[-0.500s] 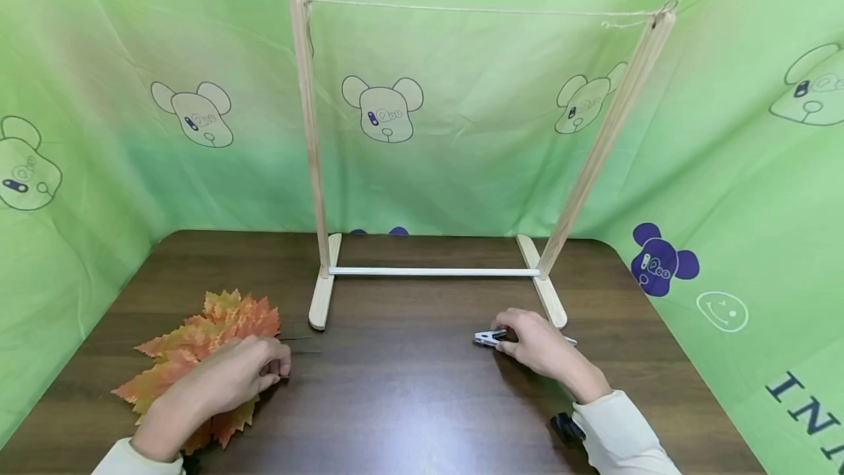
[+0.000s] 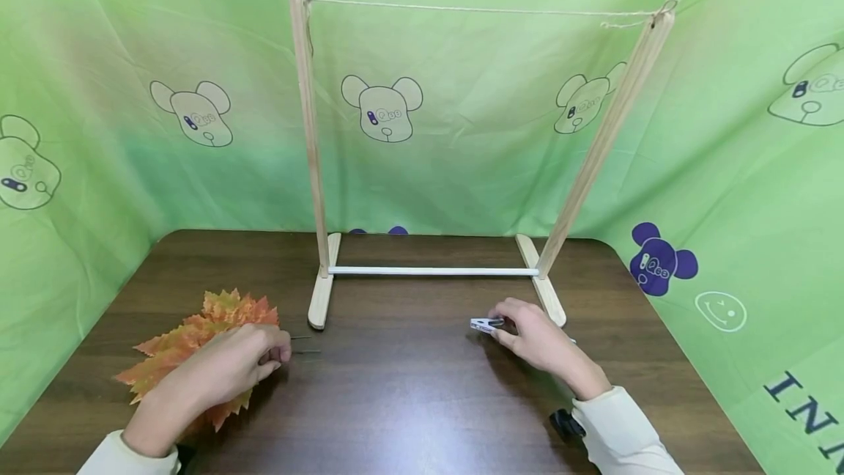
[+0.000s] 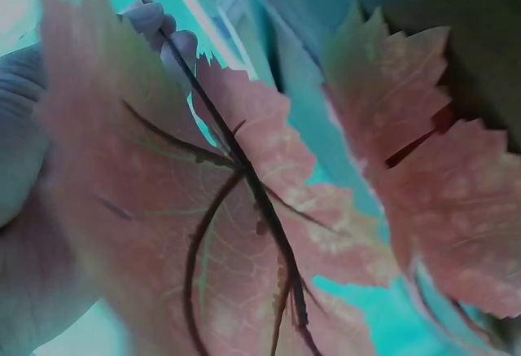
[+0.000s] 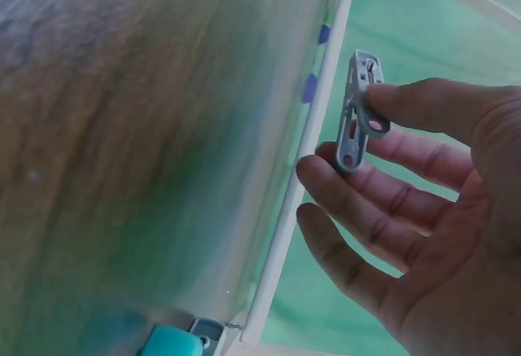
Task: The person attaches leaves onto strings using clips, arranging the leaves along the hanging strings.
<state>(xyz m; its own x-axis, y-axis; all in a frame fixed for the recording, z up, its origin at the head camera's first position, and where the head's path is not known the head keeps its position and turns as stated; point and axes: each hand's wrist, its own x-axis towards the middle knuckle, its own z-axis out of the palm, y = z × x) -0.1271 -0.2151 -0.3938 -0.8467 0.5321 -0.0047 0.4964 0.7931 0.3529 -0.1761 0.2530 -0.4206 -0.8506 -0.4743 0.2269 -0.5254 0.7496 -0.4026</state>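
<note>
My left hand [image 2: 227, 365] is over a small pile of orange and yellow artificial maple leaves [image 2: 187, 343] at the left of the table. It pinches the dark stem of one maple leaf [image 3: 252, 136], whose veined side fills much of the left wrist view. Thin stems [image 2: 306, 351] of other leaves stick out past the fingers. On the other side, my right hand [image 2: 541, 339] holds a grey clothespin [image 4: 354, 116] between thumb and fingers. Its jaws point left, just above the table, and look closed.
A wooden frame [image 2: 318, 167] stands at the back, with a string [image 2: 475, 9] tied between its post tops and a white bar [image 2: 428, 271] low down. A teal and grey object [image 4: 172, 341] shows low in the right wrist view. Green cloth [image 2: 461, 167] surrounds the table.
My right hand has lifted the clothespin slightly off the table, moving it a little up and left. My left hand has risen slightly, with a leaf shifting under it.
</note>
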